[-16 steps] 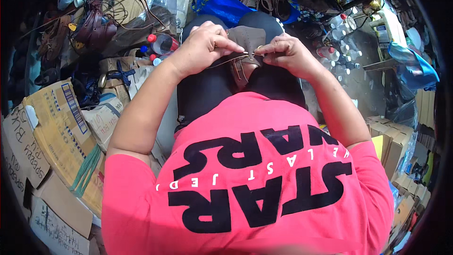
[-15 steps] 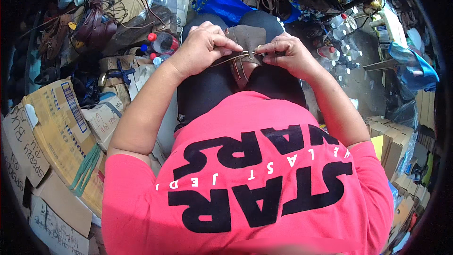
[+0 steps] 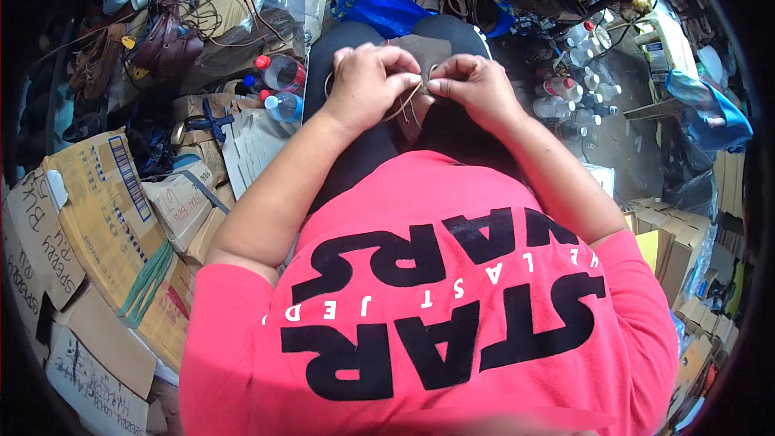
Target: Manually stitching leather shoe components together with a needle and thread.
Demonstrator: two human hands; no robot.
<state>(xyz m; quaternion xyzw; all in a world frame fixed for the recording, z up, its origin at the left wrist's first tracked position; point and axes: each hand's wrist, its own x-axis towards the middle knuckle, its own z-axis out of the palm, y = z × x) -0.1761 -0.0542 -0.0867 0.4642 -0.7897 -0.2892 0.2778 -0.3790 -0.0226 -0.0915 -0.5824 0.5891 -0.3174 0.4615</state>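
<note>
A brown leather piece [image 3: 428,50], which looks like part of a shoe upper, lies on my lap between my thighs. Thin tan lace [image 3: 412,103] hangs in loops below my fingers. My left hand [image 3: 367,85] is closed, thumb and forefinger pinching the lace at the leather's left side. Just across from it, my right hand [image 3: 476,85] pinches a short bit of lace that curls up at its fingertips. The two sets of fingertips are almost touching. Both hands cover much of the leather's lower part.
Cardboard boxes [image 3: 105,210] are stacked at my left, near several bottles [image 3: 282,73]. Beyond my knees is a blue bag [image 3: 371,0] with shoes in it. More plastic bottles [image 3: 561,89] stand on the floor at right, near other cartons [image 3: 666,234].
My left hand has moved right, and its fingers have turned inward. My right hand has shifted slightly left. The lace, stretched sideways before, now hangs in loops between them.
</note>
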